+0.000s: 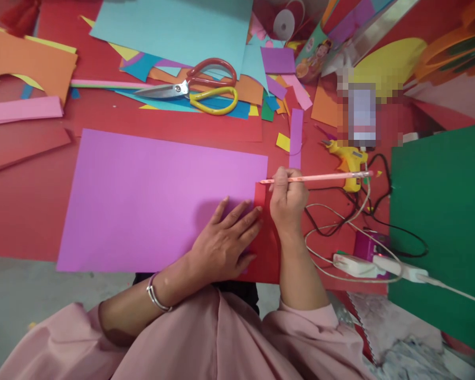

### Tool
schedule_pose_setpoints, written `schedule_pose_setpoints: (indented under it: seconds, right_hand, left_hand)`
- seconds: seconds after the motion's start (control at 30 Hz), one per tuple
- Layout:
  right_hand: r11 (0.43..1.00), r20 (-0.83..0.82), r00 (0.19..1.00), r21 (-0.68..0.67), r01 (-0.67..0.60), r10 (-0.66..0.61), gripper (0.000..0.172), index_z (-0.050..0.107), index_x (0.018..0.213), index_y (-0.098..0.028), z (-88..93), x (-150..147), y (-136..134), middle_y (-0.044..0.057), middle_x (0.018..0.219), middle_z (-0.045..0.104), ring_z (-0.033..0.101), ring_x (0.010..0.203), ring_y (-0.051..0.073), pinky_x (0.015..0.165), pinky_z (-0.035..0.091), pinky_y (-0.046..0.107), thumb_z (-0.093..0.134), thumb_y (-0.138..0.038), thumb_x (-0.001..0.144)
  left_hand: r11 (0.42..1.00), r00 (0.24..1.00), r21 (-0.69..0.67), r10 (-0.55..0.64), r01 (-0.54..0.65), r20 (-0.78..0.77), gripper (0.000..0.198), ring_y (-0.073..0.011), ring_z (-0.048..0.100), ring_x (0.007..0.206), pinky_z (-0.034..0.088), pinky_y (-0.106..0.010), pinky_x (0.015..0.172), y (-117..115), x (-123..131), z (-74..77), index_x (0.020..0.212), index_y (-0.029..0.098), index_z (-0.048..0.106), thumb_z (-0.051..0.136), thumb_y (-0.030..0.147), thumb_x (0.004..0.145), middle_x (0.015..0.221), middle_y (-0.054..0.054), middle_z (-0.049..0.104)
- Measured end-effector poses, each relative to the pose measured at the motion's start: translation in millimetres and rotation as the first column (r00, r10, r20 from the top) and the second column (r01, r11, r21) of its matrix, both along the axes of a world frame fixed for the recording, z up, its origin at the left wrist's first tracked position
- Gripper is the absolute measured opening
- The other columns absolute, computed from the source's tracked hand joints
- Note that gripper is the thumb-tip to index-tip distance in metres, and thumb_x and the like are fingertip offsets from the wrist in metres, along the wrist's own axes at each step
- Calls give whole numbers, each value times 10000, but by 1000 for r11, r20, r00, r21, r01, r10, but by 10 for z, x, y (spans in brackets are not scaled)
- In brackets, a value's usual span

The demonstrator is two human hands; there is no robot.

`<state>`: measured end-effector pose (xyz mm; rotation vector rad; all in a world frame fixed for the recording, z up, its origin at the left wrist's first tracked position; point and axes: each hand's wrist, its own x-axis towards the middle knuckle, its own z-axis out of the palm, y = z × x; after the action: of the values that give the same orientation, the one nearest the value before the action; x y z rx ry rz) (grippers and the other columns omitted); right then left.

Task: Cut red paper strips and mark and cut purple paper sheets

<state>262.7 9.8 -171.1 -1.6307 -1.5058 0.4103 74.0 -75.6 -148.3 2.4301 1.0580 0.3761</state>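
– How is steadiness best ensured?
– On the red table (19, 227), the purple sheet (154, 195) and overlapping red piece (266, 243) are best pressed flat by the spread left hand (226, 244); by the right hand (288, 199), the gripped pencil (324, 178) is best guided lightly.
– Is any writing shown?
– None can be read on the can (313, 55).

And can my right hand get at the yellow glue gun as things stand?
Probably yes: the yellow glue gun lies to the right of your right hand, mostly uncovered. But that hand holds a pink pencil, likely best put down first, and a black cable lies close by.
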Motion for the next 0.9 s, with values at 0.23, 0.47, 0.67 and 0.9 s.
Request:
schedule_pose_setpoints:
  seconds: [0.23, 0.47, 0.67, 0.9]
  right_hand:
    - [998, 37, 997, 25, 61, -62, 448, 546, 832, -268, 24, -30, -1, -13, 650, 626, 645, 634, 190, 636, 463, 326, 408, -595, 1107]
    - [997, 52, 996, 43, 70, -72, 447, 537, 830, -269, 36, -20, 7, -22, 627, 600, 628, 619, 186, 630, 455, 320, 402, -593, 1106]
    - [1000, 36, 999, 9, 26, -26, 468, 558, 844, -266, 14, -20, 4, -18, 649, 627, 650, 641, 187, 638, 466, 316, 404, -624, 1104]
    - [989, 41, 990, 70, 132, -135, 442, 544, 843, -268, -10, -16, 12, -6, 667, 620, 620, 629, 194, 630, 448, 332, 410, -596, 1108]
  left_hand:
    - [1000, 1000, 9, 2, -2, 6, 652, -377, 364, 1633, 73, -651, 1395, -4, 3, -15, 1550, 173, 589, 681, 469, 977, 1712, -120, 465]
    - [1000, 1000, 8, -1, 1, 2, 662, -368, 351, 1641, 51, -635, 1399, 4, 4, -11, 1561, 176, 580, 674, 475, 977, 1717, -112, 463]
    - [1000, 1000, 9, 6, -6, 16, 660, -372, 344, 1644, 80, -647, 1396, -1, 5, -15, 1566, 192, 579, 678, 463, 973, 1701, -121, 487]
    - [1000, 1000, 2, 3, -3, 17, 667, -370, 351, 1640, 35, -627, 1402, -2, 6, -22, 1563, 169, 577, 676, 467, 974, 1717, -114, 463]
